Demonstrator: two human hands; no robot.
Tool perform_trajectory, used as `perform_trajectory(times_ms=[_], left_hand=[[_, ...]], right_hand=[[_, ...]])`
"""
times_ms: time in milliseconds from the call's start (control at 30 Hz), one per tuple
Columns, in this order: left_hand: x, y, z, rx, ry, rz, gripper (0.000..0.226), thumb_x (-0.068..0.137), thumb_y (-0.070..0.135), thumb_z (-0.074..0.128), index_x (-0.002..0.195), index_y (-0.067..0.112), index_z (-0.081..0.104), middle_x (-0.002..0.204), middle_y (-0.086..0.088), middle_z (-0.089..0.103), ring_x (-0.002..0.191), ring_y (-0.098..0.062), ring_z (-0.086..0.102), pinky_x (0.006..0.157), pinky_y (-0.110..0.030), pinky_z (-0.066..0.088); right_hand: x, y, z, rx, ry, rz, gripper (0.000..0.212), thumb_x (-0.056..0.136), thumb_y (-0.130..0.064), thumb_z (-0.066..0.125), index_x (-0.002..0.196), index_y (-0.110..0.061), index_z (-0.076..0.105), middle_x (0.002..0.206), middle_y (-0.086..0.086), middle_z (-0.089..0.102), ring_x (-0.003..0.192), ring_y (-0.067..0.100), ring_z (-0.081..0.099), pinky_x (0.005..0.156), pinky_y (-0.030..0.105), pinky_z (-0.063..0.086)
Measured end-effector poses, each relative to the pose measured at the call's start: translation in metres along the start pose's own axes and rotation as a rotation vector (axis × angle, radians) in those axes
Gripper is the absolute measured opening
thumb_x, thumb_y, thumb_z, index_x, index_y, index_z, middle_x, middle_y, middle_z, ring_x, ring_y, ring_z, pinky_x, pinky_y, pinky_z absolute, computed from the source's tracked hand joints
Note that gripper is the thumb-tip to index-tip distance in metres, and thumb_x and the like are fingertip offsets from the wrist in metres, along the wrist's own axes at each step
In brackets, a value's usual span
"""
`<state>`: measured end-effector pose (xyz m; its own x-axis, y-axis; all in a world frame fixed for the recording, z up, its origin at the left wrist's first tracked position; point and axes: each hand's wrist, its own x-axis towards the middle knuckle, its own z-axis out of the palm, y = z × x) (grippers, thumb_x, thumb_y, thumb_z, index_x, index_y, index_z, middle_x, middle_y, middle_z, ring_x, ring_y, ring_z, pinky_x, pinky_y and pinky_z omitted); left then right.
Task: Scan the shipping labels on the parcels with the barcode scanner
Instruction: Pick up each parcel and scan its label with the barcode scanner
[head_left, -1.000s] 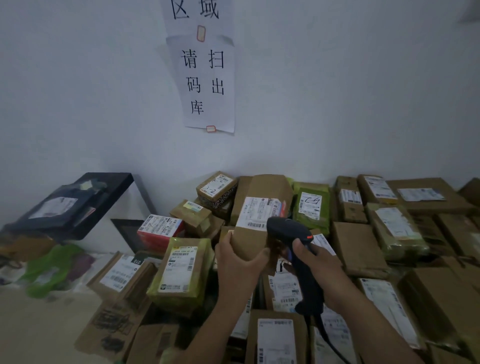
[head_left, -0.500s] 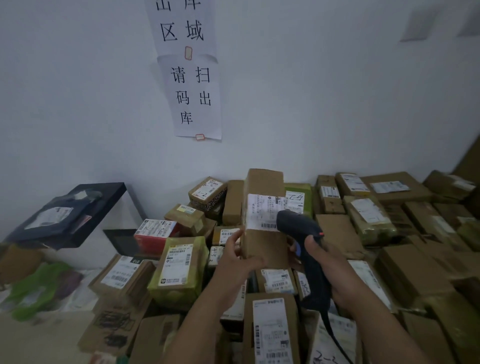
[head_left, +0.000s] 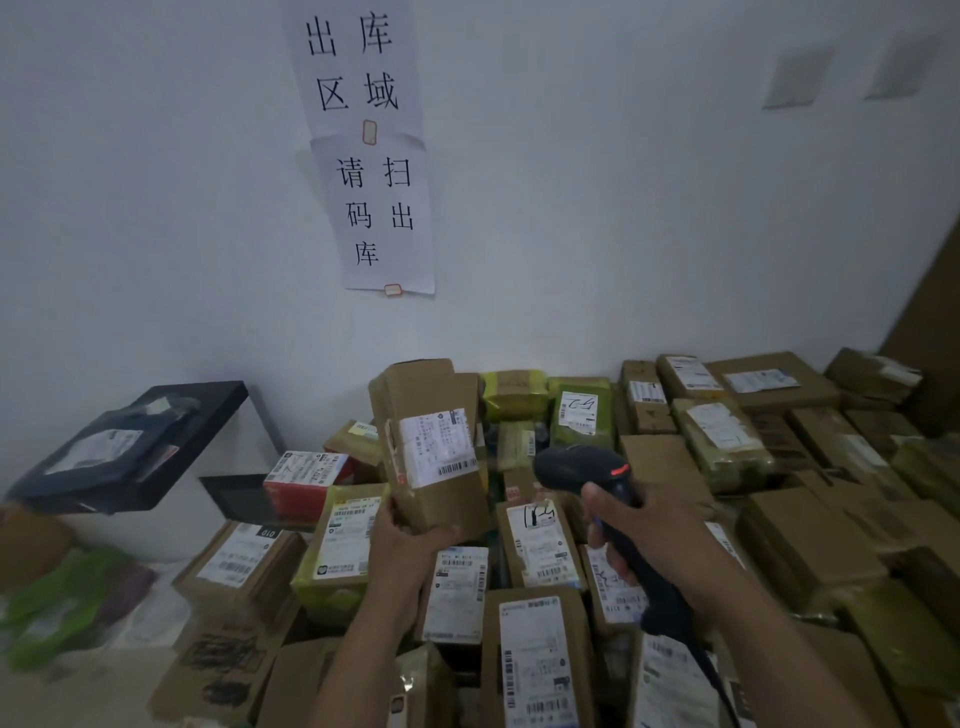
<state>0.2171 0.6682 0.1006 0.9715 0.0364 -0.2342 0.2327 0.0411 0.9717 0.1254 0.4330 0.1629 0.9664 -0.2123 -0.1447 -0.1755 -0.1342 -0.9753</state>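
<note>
My left hand (head_left: 410, 545) grips the bottom end of a tall brown cardboard parcel (head_left: 426, 395) and holds it upright above the pile. Its white shipping label (head_left: 436, 447), with a barcode at the lower right, faces me. My right hand (head_left: 644, 530) is closed around the handle of a black barcode scanner (head_left: 582, 467), whose head sits just right of the parcel and points left toward the label. A small red light glows on the scanner's top. The scanner's cable runs down past my right forearm.
Several brown and green-taped parcels (head_left: 727, 447) with white labels fill the surface from centre to right. A red box (head_left: 306, 478) and a black tray with a dark bag (head_left: 130, 447) are at left. A white wall with paper signs (head_left: 374, 156) stands behind.
My left hand has lifted the tall parcel out of the pile and tilted it slightly left. The scanner has dropped to the right of the label.
</note>
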Motion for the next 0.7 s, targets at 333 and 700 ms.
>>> perform_trajectory(times_ms=[333, 700], left_hand=[[0.008, -0.008, -0.012, -0.030, 0.031, 0.051, 0.089, 0.066, 0.002, 0.086, 0.137, 0.030, 0.041, 0.117, -0.005, 0.067, 0.097, -0.026, 0.070, 0.080, -0.047, 0.059], [0.021, -0.013, -0.011, -0.006, 0.035, 0.047, 0.091, 0.067, 0.002, 0.085, 0.140, 0.031, 0.040, 0.115, -0.004, 0.068, 0.089, -0.022, 0.073, 0.072, -0.042, 0.060]], right_hand=[[0.002, -0.004, 0.008, -0.091, -0.068, 0.010, 0.065, 0.068, -0.068, 0.062, 0.085, -0.005, 0.066, 0.068, 0.012, 0.071, 0.043, 0.017, 0.058, 0.043, 0.024, 0.047], [0.019, -0.001, 0.009, -0.081, -0.133, 0.032, 0.061, 0.069, -0.068, 0.062, 0.080, -0.008, 0.065, 0.065, 0.010, 0.070, 0.043, 0.017, 0.059, 0.044, 0.024, 0.047]])
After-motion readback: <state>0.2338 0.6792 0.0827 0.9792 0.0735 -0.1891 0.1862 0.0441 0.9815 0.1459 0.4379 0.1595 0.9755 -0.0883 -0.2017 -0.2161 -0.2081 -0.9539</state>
